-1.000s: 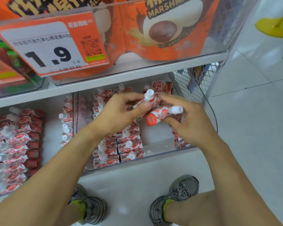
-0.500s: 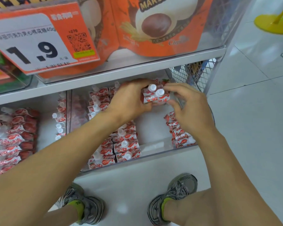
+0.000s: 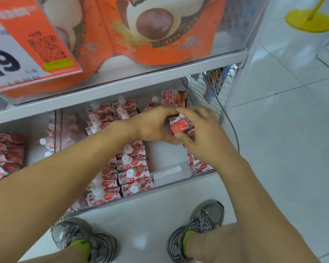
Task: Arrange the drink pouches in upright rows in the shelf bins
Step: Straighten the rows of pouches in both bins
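Red-and-white drink pouches with white caps stand in rows (image 3: pixel 129 168) inside a clear shelf bin (image 3: pixel 171 175) on the lower shelf. My left hand (image 3: pixel 152 126) and my right hand (image 3: pixel 203 135) meet deep in the bin's right side, fingers curled round a small bunch of pouches (image 3: pixel 180 124) between them. A strawberry-printed pouch (image 3: pixel 174 97) stands upright at the back, just beyond my fingertips. More pouches (image 3: pixel 199 166) line the bin's right wall under my right wrist.
A neighbouring bin on the left holds more pouches (image 3: pixel 6 154). The shelf above carries orange marshmallow bags (image 3: pixel 156 29) and a price tag (image 3: pixel 17 46). A wire mesh panel (image 3: pixel 203 86) closes the shelf's right end. My shoes (image 3: pixel 198 226) stand on the white floor below.
Both hands moved the held pouches deeper and to the right in the bin. The pouches went from tilted in mid-air to pressed together low among the right-hand row.
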`<state>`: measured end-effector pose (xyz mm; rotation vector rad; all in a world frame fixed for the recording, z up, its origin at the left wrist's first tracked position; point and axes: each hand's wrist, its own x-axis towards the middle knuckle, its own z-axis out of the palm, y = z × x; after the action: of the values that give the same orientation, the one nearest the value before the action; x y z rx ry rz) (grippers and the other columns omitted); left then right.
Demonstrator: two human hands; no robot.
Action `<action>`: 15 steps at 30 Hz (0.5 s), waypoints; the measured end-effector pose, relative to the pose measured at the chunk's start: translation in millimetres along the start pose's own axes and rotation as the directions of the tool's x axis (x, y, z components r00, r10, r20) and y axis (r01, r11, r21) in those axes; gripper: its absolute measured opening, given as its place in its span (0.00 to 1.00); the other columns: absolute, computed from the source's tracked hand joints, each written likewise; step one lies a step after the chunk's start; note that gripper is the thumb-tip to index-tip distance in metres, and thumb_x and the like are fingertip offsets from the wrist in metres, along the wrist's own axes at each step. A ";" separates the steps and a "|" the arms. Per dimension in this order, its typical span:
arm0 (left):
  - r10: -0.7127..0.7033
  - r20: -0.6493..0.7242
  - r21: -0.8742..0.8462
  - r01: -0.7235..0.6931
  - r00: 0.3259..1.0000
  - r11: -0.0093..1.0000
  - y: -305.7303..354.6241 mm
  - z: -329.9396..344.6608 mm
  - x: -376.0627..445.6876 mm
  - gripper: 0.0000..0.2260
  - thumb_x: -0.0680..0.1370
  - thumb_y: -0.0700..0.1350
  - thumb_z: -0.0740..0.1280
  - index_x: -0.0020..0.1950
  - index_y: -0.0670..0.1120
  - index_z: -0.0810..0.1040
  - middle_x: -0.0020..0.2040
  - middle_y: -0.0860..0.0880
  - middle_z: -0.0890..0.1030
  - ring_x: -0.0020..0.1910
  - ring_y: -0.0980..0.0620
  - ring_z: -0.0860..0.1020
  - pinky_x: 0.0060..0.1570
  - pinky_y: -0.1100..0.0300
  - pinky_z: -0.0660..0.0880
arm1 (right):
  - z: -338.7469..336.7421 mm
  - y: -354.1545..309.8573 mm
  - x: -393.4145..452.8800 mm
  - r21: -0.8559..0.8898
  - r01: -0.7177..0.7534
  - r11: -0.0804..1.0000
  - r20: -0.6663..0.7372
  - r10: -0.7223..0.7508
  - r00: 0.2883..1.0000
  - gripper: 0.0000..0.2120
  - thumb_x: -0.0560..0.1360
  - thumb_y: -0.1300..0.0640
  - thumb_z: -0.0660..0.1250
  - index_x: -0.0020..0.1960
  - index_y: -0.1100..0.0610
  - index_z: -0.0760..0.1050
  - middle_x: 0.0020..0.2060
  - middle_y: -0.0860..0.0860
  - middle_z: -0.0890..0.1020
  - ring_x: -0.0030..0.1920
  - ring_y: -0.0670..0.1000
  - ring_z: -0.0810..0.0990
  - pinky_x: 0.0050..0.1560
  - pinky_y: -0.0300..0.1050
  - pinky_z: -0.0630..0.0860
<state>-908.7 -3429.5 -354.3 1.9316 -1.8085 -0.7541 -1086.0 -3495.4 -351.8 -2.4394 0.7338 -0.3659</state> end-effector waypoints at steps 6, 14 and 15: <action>0.034 -0.241 0.279 0.036 0.970 0.959 -15.1 -27.3 3.8 0.28 0.68 0.45 0.77 0.66 0.44 0.74 0.60 0.44 0.75 0.60 0.44 0.73 0.58 0.57 0.70 | 4.8 -5.5 4.9 -0.124 -0.041 0.991 -0.079 0.032 0.996 0.20 0.74 0.51 0.72 0.64 0.49 0.72 0.58 0.51 0.76 0.60 0.56 0.69 0.56 0.50 0.71; -0.007 -0.016 0.504 0.014 1.000 0.863 -25.4 -16.6 49.6 0.45 0.64 0.47 0.78 0.77 0.46 0.59 0.73 0.42 0.64 0.71 0.42 0.63 0.68 0.52 0.64 | 4.8 -8.9 11.8 -0.051 -0.096 0.994 -0.203 0.084 0.976 0.12 0.71 0.67 0.70 0.49 0.53 0.75 0.39 0.51 0.78 0.44 0.55 0.75 0.38 0.48 0.68; -0.029 -0.003 0.473 0.027 1.000 0.881 -24.7 -15.9 53.4 0.44 0.66 0.47 0.77 0.77 0.47 0.59 0.74 0.42 0.62 0.72 0.43 0.62 0.69 0.52 0.62 | 4.3 -9.3 11.9 -0.055 -0.095 0.994 -0.205 0.082 0.975 0.13 0.70 0.68 0.70 0.49 0.53 0.75 0.39 0.52 0.79 0.44 0.55 0.76 0.37 0.48 0.68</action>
<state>-878.1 -3481.5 -363.5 2.2533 -2.1204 -0.3350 -1070.7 -3494.0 -348.6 -2.4429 0.9508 -0.5706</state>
